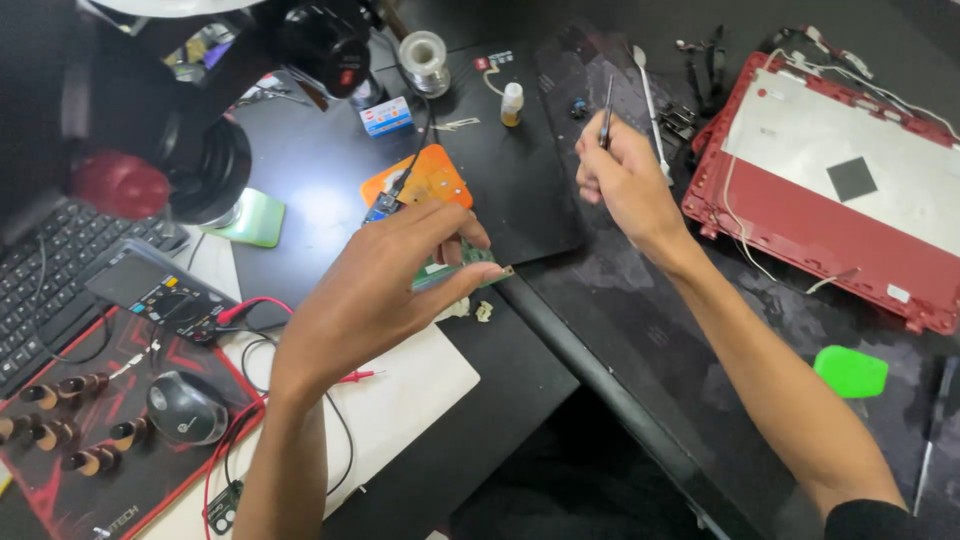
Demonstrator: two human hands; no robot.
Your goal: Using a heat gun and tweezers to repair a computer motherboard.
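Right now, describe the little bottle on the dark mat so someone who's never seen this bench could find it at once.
Start at the big red laptop cover on the right, then look left past the right hand to the black mat. Near its far edge stands a small bottle, upright, with amber liquid and a white cap, unlike the shiny solder spool behind it.

Left hand [385, 285] grip pinched shut, right hand [625, 175] fisted, raised

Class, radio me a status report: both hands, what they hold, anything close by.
Left hand grips small green circuit board. Right hand holds thin dark tool upright, apart from board. Orange pad just behind left hand.
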